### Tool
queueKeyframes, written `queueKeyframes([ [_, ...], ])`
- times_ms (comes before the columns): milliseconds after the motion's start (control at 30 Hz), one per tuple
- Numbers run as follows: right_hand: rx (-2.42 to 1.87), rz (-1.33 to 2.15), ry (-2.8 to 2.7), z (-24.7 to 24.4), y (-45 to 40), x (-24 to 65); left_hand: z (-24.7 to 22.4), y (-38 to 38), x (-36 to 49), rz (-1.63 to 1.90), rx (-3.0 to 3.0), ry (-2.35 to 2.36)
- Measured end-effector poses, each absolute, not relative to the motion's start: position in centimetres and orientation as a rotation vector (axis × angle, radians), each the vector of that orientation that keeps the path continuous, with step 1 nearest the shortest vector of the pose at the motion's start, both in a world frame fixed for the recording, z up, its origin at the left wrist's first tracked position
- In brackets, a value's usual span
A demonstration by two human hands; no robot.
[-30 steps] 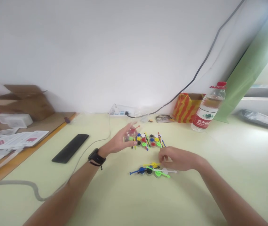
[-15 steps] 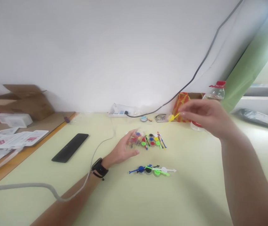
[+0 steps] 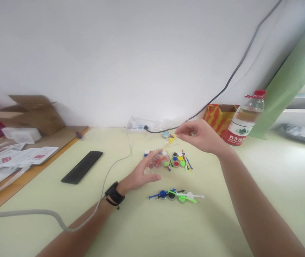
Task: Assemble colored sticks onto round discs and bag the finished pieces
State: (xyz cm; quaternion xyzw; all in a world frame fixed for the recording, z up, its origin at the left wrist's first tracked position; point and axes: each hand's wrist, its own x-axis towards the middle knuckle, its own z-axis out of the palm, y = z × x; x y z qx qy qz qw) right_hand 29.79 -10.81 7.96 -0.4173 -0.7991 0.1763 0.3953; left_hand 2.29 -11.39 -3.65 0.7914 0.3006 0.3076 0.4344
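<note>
My right hand (image 3: 199,135) is raised over the far part of the table, pinching a small yellow plastic arrow spinner (image 3: 171,139). My left hand (image 3: 141,171) reaches in from the left, fingers stretched and thumb apart, around a blurred clear plastic piece and coloured discs. Just right of it lie more coloured discs (image 3: 176,164) and a bundle of loose plastic arrows (image 3: 188,160). Nearer me sits a row of spinners, with a blue one (image 3: 163,193), a black one (image 3: 171,195), a green one (image 3: 181,198) and a white one (image 3: 190,195).
A water bottle (image 3: 240,125) stands at the right beside a red-and-yellow bag (image 3: 213,117). A power strip (image 3: 138,129) lies by the wall. To the left are a flat black object (image 3: 82,167), a grey cable (image 3: 109,173), printed cards (image 3: 38,157) and a cardboard box (image 3: 38,114).
My right hand has moved left and slightly down with the yellow spinner, uncovering the water bottle. My left hand stays by the discs, with its fingers slightly shifted. The view has turned slightly.
</note>
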Motion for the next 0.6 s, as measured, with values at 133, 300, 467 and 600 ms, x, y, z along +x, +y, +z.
queueKeyframes([
  [133,-1.081,0.433,-2.042,8.1,-10.9,30.3,-3.9,-11.3,2.4,0.792,1.939,0.714],
  [300,-1.081,0.468,-2.125,7.8,-10.7,29.8,-4.0,-11.4,2.5,0.799,1.922,0.725],
  [467,-1.095,0.514,-2.202,7.3,-10.8,28.3,-4.1,-11.4,2.5,0.811,1.88,0.696],
  [600,-1.075,0.523,-2.247,7.0,-10.9,27.8,-4.4,-11.2,2.4,0.828,1.849,0.673],
])
